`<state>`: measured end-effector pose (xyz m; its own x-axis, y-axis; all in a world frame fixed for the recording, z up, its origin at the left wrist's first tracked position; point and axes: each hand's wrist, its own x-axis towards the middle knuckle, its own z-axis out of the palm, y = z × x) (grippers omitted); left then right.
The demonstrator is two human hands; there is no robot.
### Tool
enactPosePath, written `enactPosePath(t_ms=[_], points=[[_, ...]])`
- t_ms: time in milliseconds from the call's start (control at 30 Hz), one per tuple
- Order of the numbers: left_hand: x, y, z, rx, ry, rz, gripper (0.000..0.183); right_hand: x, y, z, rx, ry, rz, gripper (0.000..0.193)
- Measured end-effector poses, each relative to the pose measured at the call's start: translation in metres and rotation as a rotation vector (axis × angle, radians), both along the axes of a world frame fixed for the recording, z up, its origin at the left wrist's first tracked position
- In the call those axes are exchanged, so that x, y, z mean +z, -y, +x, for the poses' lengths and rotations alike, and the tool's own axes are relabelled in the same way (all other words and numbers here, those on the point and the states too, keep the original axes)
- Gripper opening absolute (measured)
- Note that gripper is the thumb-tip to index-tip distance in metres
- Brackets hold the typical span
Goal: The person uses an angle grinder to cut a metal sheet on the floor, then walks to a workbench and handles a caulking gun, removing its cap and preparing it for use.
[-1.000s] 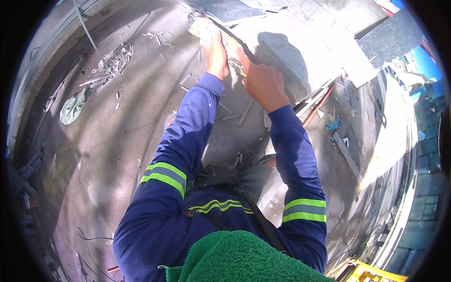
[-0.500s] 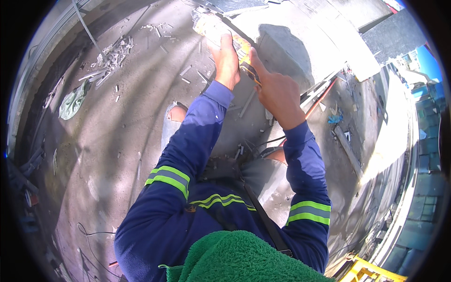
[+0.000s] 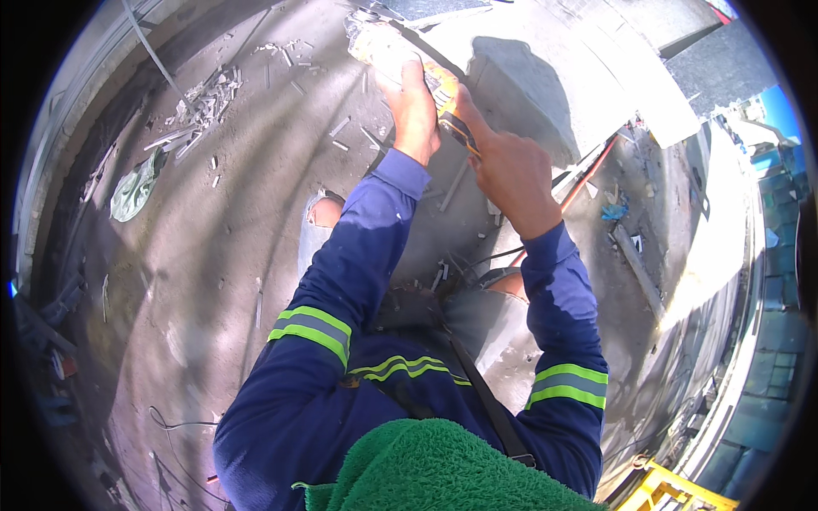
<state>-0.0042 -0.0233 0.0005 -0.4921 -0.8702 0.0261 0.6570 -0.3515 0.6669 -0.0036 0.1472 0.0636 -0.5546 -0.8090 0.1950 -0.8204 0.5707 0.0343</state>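
Note:
Both my hands are on a yellow-and-black power tool [image 3: 446, 85], which looks like an angle grinder. My left hand [image 3: 414, 115] is wrapped round its body near the front. My right hand [image 3: 513, 175] grips the rear end, with its index finger stretched along the side. The tool's front end is washed out by glare, so its disc or bit cannot be made out. That end lies beside the edge of a large pale slab [image 3: 524, 89], on which a dark shadow falls.
Grey strips and broken offcuts [image 3: 204, 111] litter the concrete floor at the far left, near a pale green plastic bag [image 3: 136, 187]. To the right lie a reddish cable [image 3: 588, 176], a blue scrap [image 3: 613, 210] and a long bar [image 3: 639, 271]. A yellow metal frame [image 3: 673, 490] stands at lower right.
The whole view has shifted slightly. Both hands keep the same hold on the power tool, which stays by the slab's edge.

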Motion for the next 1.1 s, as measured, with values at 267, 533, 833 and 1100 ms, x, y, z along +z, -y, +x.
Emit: enactPosePath(t_ms=[267, 533, 833, 1100], points=[[-0.011, 0.043, -0.021, -0.017, 0.023, -0.049, 0.071, -0.011, 0.031, -0.022, 0.088, -0.043, -0.095, 0.096], [-0.020, 0.055, -0.023, -0.073, -0.016, -0.108, 0.066, -0.005, 0.032, -0.014, 0.090, -0.075, -0.065, 0.084], [-0.033, 0.035, -0.010, -0.212, -0.059, -0.012, 0.061, -0.005, 0.001, 0.005, 0.084, -0.062, -0.110, 0.078], [-0.015, 0.046, -0.019, -0.077, -0.005, -0.093, 0.062, -0.013, 0.027, -0.018, 0.089, -0.062, -0.121, 0.093]])
